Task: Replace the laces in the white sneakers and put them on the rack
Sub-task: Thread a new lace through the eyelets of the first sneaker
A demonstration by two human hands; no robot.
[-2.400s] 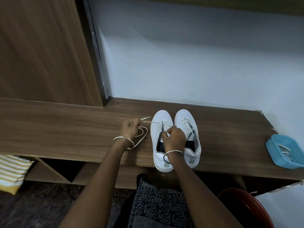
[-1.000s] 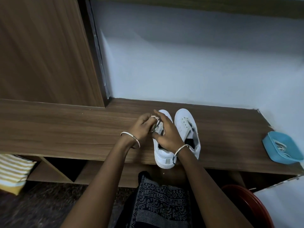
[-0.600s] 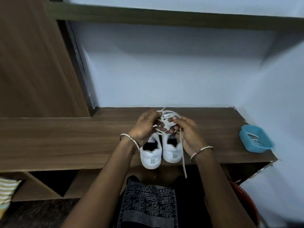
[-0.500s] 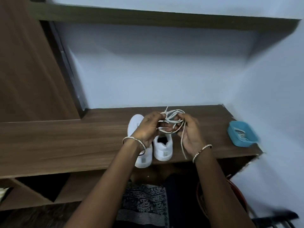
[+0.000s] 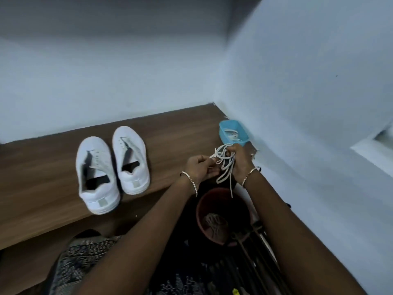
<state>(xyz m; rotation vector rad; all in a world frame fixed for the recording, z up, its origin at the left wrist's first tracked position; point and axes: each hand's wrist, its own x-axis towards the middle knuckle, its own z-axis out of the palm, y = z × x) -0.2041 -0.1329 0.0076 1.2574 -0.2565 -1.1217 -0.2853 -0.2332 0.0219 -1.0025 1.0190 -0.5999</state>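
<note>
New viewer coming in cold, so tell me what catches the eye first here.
The pair of white sneakers, unlaced, stands side by side on the wooden bench, left of centre. To their right, the left hand and right hand hold a tangled bundle of white laces over a red bucket, with a blue tray beyond by the wall.

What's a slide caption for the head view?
Left hand and right hand hold a loose white lace beside unlaced white sneakers.

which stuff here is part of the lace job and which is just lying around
Job: white sneakers, lace bundle gripped by left hand and right hand, blue tray with more laces.
Lying about: red bucket (role unclear), dark rods beside it.
</note>
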